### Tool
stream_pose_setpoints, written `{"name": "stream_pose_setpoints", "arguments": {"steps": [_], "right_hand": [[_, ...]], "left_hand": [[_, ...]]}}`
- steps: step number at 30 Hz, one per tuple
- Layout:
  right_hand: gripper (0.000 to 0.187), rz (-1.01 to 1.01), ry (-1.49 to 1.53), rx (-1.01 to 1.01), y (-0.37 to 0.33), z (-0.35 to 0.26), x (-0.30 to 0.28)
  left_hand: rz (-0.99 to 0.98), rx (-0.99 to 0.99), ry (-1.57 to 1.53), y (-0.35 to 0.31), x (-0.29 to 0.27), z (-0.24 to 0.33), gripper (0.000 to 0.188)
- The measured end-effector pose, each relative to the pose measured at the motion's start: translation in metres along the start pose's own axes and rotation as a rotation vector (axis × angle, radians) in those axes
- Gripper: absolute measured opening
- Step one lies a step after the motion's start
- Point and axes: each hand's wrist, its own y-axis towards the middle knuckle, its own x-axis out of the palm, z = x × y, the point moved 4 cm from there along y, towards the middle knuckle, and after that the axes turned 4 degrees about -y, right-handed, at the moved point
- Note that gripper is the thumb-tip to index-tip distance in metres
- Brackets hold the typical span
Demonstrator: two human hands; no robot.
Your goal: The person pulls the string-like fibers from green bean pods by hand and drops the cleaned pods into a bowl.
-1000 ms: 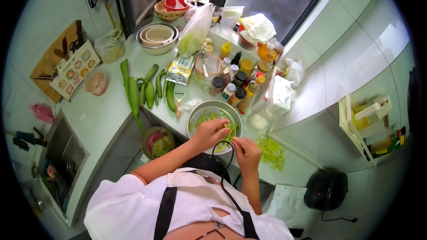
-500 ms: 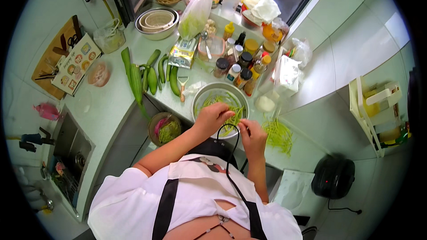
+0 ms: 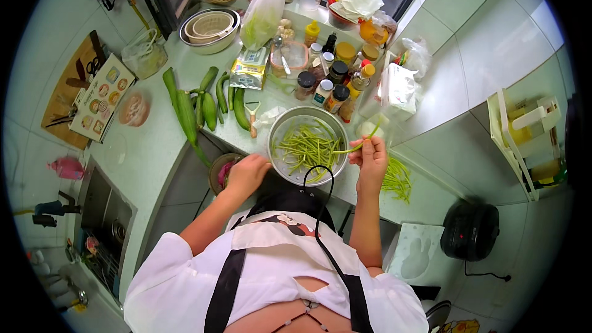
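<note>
My right hand pinches a long thin green stalk beside the right rim of a round metal bowl. Short pieces of green stalk lie in that bowl. My left hand is lowered at the counter's front edge, left of the bowl and over the waste bin; its fingers point down and are mostly hidden. Right of my right hand, a pile of uncut green stalks rests on the counter.
Left of the bowl lie a wooden-handled peeler and long green vegetables. Jars and bottles crowd the space behind it. A sink is at the left, nested bowls at the back, a black appliance at the right.
My hands have parted from over the bowl: the left moved left and down to the bin, the right moved right and up. A stalk now shows in my right hand.
</note>
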Motion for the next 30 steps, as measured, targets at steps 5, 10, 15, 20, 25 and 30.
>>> {"name": "stream_pose_setpoints", "arguments": {"steps": [5, 10, 15, 20, 25, 30], "right_hand": [[0.017, -0.031, 0.065, 0.032, -0.001, 0.006, 0.011], [0.016, -0.052, 0.077, 0.035, -0.007, 0.016, 0.025], [0.013, -0.049, 0.067, 0.054, -0.018, 0.021, 0.034], [0.011, -0.045, 0.068, 0.068, -0.027, 0.022, 0.052], [0.009, -0.011, 0.063, 0.114, -0.042, 0.028, 0.059], [0.008, 0.003, 0.108, 0.112, -0.047, 0.024, 0.059]], "left_hand": [[0.029, -0.283, 0.151, -0.053, -0.005, -0.089, 0.012], [-0.028, -0.386, 0.346, -0.071, -0.005, -0.127, 0.016], [-0.04, -0.371, 0.252, -0.059, -0.013, -0.126, 0.021], [-0.014, -0.006, -0.101, 0.009, -0.022, -0.027, 0.025], [-0.017, 0.317, -0.297, 0.042, -0.015, 0.041, 0.028], [-0.062, 0.385, -0.24, 0.044, -0.006, 0.045, 0.024]]}}
